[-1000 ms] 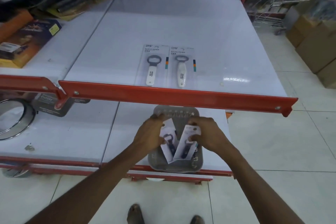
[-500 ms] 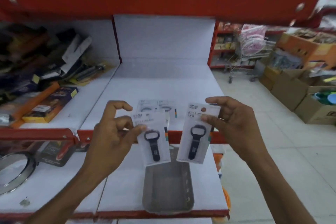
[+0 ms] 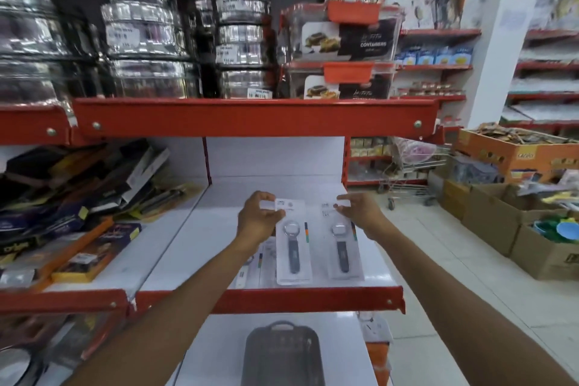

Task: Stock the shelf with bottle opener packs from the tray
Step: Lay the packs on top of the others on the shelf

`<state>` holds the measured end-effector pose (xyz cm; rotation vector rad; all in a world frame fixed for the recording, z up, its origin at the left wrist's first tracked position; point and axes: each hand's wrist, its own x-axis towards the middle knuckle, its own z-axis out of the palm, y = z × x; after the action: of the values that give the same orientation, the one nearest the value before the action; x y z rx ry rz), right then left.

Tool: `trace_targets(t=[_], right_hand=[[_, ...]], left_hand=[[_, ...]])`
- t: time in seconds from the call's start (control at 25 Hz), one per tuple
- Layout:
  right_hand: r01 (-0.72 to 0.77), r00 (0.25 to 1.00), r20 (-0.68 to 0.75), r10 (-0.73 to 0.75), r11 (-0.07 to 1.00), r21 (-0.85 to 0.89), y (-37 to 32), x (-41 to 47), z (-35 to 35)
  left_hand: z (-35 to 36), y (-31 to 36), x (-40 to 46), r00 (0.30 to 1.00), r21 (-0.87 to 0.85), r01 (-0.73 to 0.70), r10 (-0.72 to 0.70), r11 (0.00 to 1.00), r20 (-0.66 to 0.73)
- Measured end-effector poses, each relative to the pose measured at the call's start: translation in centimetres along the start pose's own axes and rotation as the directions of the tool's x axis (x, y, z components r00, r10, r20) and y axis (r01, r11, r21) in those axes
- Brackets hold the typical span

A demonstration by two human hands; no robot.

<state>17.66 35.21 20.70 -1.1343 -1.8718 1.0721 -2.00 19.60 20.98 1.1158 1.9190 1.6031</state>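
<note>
Two white packs with dark-handled bottle openers lie side by side on the white shelf (image 3: 200, 247) near its red front edge. My left hand (image 3: 257, 220) pinches the top of the left pack (image 3: 293, 244). My right hand (image 3: 360, 211) holds the top of the right pack (image 3: 343, 243). Under my left forearm, two earlier packs (image 3: 250, 269) with white openers are partly hidden. The grey tray (image 3: 282, 354) sits on the shelf below, near the bottom of the view; I cannot tell what is in it.
Steel tins (image 3: 147, 41) and boxed containers (image 3: 341, 41) fill the shelf above. Boxed goods (image 3: 75, 204) crowd the bay to the left. Cardboard cartons (image 3: 507, 213) and a wire trolley (image 3: 410, 166) stand on the tiled floor at the right.
Both hands lifted a pack each out of the tray, raised them and brought them forward onto the middle shelf. My view tilted up from the tray to the shelves.
</note>
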Motion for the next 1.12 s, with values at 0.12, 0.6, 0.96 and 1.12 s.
trace_targets(t=[0.12,0.6,0.96,1.12], right_hand=[[-0.036,0.998,0.036,0.046,0.969,-0.243,1.3,0.9,0.6],[0.310,0.867,0.498,0.016,0.766,-0.564,2.8,-2.1,-0.7],[0.305,0.842,0.531,0.093,0.730,-0.612,3.1,-3.3,-1.5],[0.320,0.850,0.522,0.075,0.712,-0.625,3.4,-3.5,-1.6]], left_hand=[[1.7,-0.8,1.1,0.999,0.094,0.045,-0.045,0.995,-0.007],[2.4,-2.2,2.4,0.868,0.654,-0.357,-0.021,0.668,0.496],[3.5,-1.7,1.7,0.688,0.673,-0.553,-0.187,0.491,0.701],[3.8,-1.9,1.7,0.694,0.671,-0.548,-0.177,0.499,0.698]])
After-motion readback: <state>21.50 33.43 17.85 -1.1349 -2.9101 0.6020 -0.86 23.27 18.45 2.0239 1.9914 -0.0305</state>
